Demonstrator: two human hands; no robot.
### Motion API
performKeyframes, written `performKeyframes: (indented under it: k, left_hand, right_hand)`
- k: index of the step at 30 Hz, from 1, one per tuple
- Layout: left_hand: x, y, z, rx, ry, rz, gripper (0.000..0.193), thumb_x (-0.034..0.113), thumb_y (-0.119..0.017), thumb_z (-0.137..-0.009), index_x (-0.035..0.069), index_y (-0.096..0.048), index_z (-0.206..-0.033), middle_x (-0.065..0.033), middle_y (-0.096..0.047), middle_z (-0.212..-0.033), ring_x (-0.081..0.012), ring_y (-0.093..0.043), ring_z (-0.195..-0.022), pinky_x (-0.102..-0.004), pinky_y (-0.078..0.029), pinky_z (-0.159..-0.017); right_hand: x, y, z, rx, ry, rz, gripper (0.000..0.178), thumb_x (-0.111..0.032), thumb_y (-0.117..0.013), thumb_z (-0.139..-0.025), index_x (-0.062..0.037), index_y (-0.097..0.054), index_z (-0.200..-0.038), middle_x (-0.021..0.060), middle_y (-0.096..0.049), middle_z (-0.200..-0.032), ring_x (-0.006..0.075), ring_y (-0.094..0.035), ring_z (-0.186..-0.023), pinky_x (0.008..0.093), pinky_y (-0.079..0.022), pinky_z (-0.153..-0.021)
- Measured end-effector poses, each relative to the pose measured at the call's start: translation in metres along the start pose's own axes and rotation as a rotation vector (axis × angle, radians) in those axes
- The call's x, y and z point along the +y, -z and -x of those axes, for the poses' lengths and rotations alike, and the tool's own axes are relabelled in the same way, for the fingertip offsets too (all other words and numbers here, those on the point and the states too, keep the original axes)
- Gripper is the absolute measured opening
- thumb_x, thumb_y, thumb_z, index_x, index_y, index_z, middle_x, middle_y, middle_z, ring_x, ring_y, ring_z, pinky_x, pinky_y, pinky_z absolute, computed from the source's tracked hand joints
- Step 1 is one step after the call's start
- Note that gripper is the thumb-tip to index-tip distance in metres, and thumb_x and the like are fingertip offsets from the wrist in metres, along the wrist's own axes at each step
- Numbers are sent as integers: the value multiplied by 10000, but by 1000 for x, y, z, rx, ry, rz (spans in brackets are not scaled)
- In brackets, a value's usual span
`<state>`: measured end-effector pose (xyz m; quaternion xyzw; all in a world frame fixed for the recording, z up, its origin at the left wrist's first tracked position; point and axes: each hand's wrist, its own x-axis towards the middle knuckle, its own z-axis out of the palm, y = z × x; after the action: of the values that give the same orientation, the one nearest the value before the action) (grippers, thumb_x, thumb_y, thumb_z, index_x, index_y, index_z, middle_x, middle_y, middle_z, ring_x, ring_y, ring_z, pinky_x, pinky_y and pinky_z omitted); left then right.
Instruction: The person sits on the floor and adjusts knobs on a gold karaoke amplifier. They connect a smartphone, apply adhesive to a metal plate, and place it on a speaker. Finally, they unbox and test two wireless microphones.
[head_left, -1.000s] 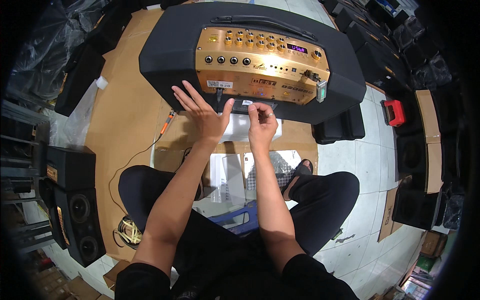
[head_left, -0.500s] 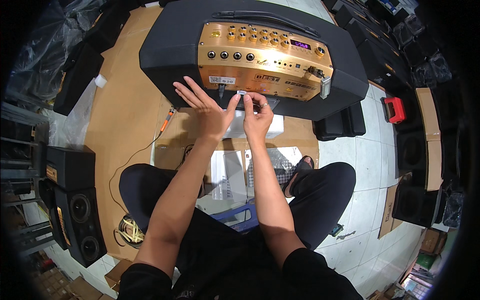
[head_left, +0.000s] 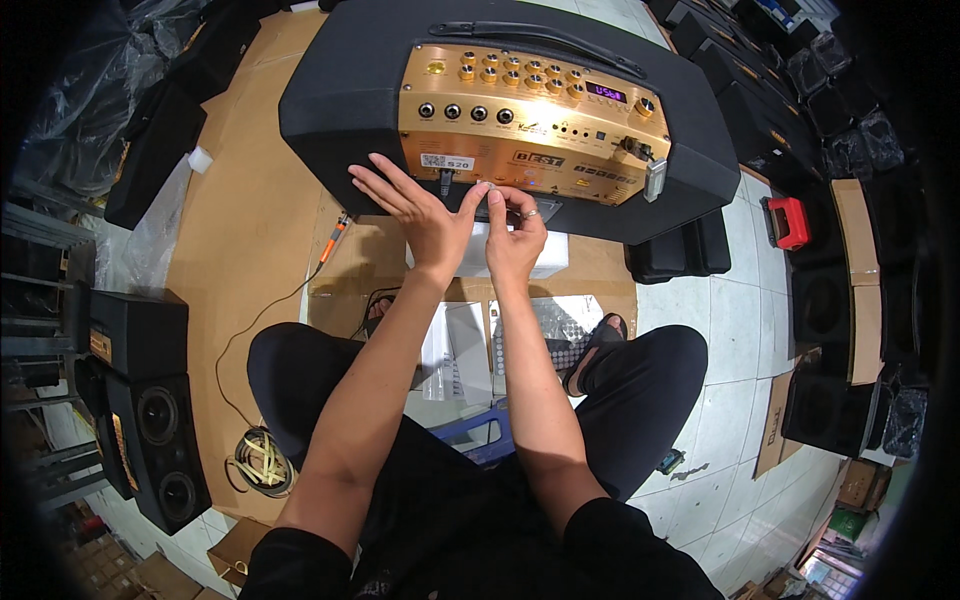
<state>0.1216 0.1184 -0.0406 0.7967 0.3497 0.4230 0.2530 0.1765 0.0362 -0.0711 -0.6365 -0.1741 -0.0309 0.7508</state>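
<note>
A black speaker cabinet (head_left: 340, 90) with a gold control panel (head_left: 480, 147) stands in front of me. My left hand (head_left: 430, 222) has its fingers spread against the cabinet's lower left, the thumb stretched to the panel's lower edge. There my right hand (head_left: 516, 222), a ring on one finger, pinches with thumb and forefinger. Between the two thumbs sits a small pale label (head_left: 485, 184), mostly covered by the fingertips. Just left of it, a black power plug (head_left: 446, 182) is in the panel beneath a white code sticker (head_left: 447, 162). A capped USB stick (head_left: 655, 180) juts from the panel's right side.
White foam (head_left: 540, 255) lies beneath the cabinet's front edge. An orange-handled soldering iron (head_left: 336, 240) rests on cardboard (head_left: 215, 260) at left, its cord trailing to a coil (head_left: 262, 462). Black speakers (head_left: 160, 440) stand left. A red case (head_left: 787, 222) is at right.
The small label, visible above my thumbs before, is now mostly hidden under my fingertips. My left thumb has come closer to the right hand's fingertips. The view has shifted slightly.
</note>
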Motion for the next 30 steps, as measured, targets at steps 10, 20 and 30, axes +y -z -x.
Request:
performKeyframes:
  k: [10, 20, 30]
  left_hand:
    - [1, -1, -1, 25, 7, 25, 1527, 513, -932, -686, -8, 173, -1601, -373, 252, -1611, -581, 183, -1502, -668, -53, -1225]
    - [3, -5, -1, 71, -12, 18, 1575, 552, -952, -627, -13, 143, -1608, -387, 243, -1605, -603, 159, -1495, -685, -105, -1214]
    - [-6, -7, -4, 274, -101, -117, 1437, 681, -893, -574, -44, -180, -1589, -391, -141, -1586, -566, -206, -1472, -622, -309, -1160]
  right_hand:
    - [6, 13, 3, 122, -64, 0, 162, -165, -723, -986, -6, -695, -984, 28, -712, -880, 80, -624, -774, 243, -516, -748]
    - [0, 20, 4, 90, -74, -63, 146, -144, -711, -996, -1, -685, -1003, 36, -716, -889, 85, -654, -796, 230, -518, -743]
    - [-8, 40, 7, 36, -102, -55, 148, -143, -707, -999, 0, -678, -1020, 38, -703, -864, 84, -654, -793, 217, -507, -720]
